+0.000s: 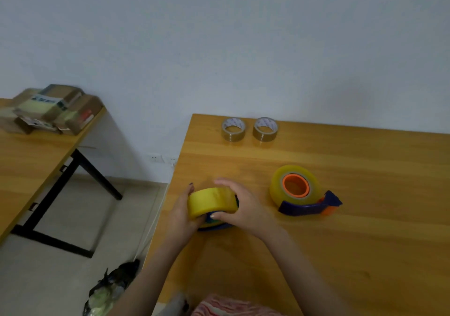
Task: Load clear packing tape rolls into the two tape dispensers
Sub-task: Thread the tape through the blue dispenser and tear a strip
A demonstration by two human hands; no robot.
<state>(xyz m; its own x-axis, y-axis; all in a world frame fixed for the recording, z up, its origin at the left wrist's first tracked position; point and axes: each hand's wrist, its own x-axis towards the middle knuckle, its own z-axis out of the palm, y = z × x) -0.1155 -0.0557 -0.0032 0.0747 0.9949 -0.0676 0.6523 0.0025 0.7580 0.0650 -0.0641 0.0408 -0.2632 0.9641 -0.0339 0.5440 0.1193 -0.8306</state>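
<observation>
Striped cloth [233,307] — left hand [181,212], right hand [239,206] grip tape roll [211,201] near table [341,242] edge.

Your left forearm [151,274] ran bare from about 7 o'clock of the view up toward 1 o'clock, and your right forearm [299,262] from 5 o'clock up toward 11 o'clock, so the wrists drew close just left of centre. Your left hand [180,208] cupped the 9 o'clock side of the tape roll [211,202], palm against it, with one dark-nailed fingertip showing past its far edge at 11 o'clock. Your right hand [239,206] gripped the 3 o'clock side, fingers arched over the far top edge toward 12 o'clock and the thumb pressed in at the near edge around 6 o'clock. Both wrists were roughly level, knuckles facing up.
</observation>
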